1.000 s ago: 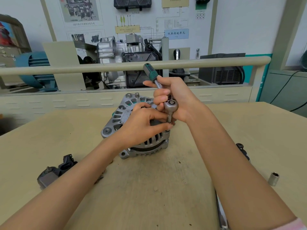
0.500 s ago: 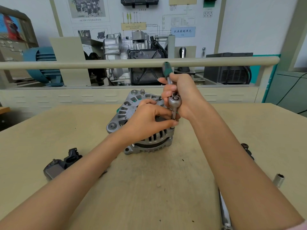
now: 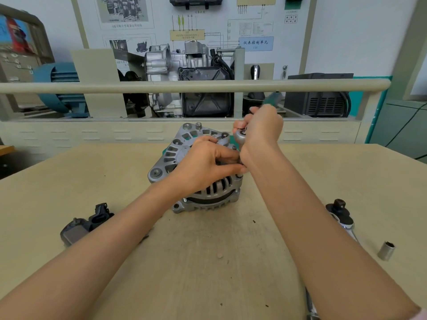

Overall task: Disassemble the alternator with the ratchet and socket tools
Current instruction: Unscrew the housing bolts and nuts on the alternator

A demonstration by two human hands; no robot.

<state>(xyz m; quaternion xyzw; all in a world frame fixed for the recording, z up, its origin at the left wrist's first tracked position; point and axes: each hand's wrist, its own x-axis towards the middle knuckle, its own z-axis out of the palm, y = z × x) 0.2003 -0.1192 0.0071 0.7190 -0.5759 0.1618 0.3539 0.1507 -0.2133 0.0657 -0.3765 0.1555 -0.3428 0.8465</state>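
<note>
Head view. Alternator [image 3: 196,181] sits mid-table [image 3: 69,181], toward the far edge. Left hand [image 3: 205,167] lies over its top, fingers pinching at something beneath the ratchet [image 3: 241,136] head; socket there is hidden. Right hand [image 3: 261,130] is wrapped round the ratchet, its green handle blurred and mostly covered. Loose socket [image 3: 386,250] stands near the right edge. Second ratchet [image 3: 342,215] partly behind the right forearm. Dark part [image 3: 85,224] lies left.
</note>
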